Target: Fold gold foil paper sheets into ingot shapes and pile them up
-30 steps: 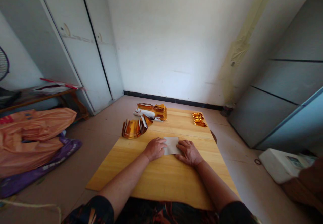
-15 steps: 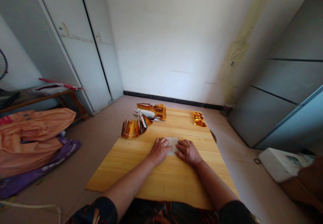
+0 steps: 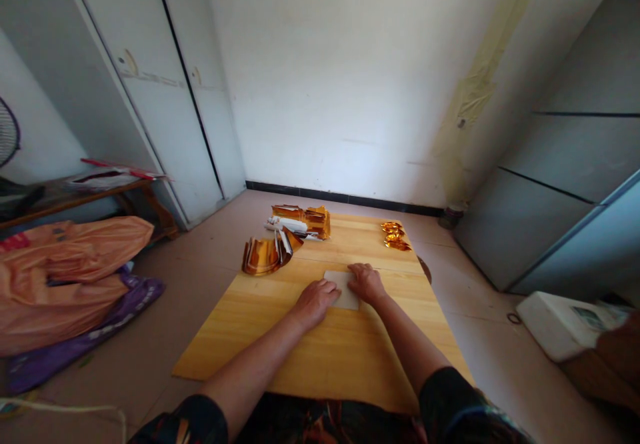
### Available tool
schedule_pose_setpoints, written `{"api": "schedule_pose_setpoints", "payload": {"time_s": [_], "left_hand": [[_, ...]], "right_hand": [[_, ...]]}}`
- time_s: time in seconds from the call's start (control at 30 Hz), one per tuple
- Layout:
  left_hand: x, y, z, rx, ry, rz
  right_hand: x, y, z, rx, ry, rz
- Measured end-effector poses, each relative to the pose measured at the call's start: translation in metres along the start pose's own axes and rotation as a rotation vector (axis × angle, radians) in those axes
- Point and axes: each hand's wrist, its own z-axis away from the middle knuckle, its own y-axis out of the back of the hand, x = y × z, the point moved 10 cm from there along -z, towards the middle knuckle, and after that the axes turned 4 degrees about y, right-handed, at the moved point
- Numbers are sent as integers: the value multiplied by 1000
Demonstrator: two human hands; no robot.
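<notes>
The left forearm [image 3: 261, 357] crosses the near edge of the table [image 3: 325, 367] left of its middle and extends diagonally inward to the left hand [image 3: 315, 303], positioned back upward with fingers bent and directed toward the right edge. The right forearm [image 3: 411, 334] enters by the near right corner and inclines leftward; the right hand [image 3: 369, 284] is back upward, fingers directed inward, slightly closer to the far edge. Both hands are near each other but apart; finger closure cannot be determined.

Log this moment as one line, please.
left hand: on paper | right hand: on paper's right side | paper: flat on table | curled gold sheets: table's far left | gold pieces: far right
</notes>
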Motion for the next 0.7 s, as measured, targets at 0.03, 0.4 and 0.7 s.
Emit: {"api": "schedule_pose_setpoints", "payload": {"time_s": [0.03,0.4,0.7], "left_hand": [[0,0,0,12,-4,-2],[-6,-5,1,38,17,-5],[-7,4,4,112,11,19]], "right_hand": [[-1,-2,-1,-28,-14,8],[-4,-6,-18,-165,-118,35],[-16,8,-5,-51,55,-25]]}}
